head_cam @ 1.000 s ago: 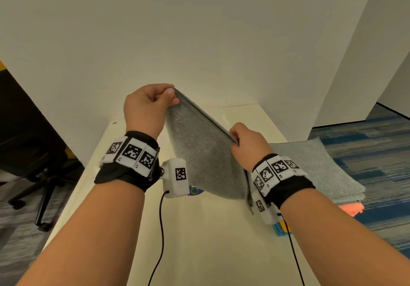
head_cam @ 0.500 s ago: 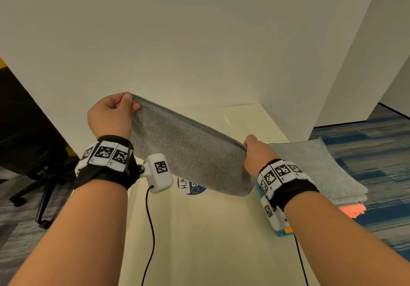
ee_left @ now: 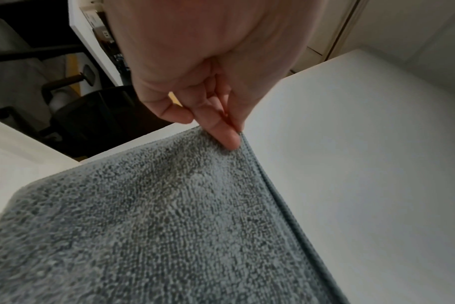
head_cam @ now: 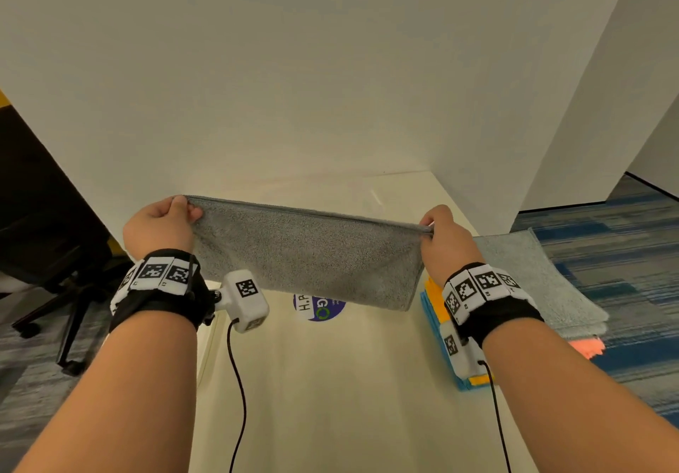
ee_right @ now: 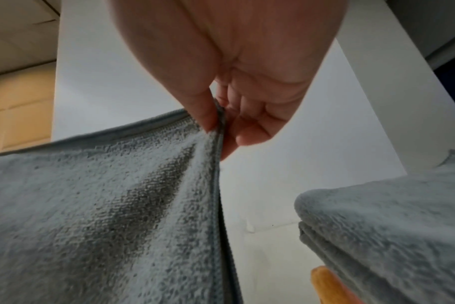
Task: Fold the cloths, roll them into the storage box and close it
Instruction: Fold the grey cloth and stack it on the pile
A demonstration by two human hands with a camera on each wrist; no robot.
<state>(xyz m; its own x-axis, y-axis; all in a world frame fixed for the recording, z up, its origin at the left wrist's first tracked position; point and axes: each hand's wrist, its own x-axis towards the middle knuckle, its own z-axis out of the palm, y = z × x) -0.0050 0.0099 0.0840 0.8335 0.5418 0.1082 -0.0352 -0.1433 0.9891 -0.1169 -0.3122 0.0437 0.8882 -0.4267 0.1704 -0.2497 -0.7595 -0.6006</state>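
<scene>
I have the grey cloth (head_cam: pixel 308 256) pinched at its two top corners, left hand (head_cam: pixel 161 226) and right hand (head_cam: pixel 446 241) each in a tight grip, its long axis stretched between them, hanging over the tabletop (head_cam: pixel 330 399) middle.

held grey terry cloth (head_cam: pixel 308 252): mottled mid-grey, darker grey stitched hem
flat cream table (head_cam: pixel 330 380): pale cream, plain
round sticker on the table (head_cam: pixel 319 307): purple and white, with green lettering
stacked folded cloths at right of the frame (head_cam: pixel 543 289): pale grey-blue on top, coral, blue and orange edges below
wrist bands (head_cam: pixel 158 281): black, with black-and-white square markers
carpet floor (head_cam: pixel 624 252): blue and grey streaks
</scene>
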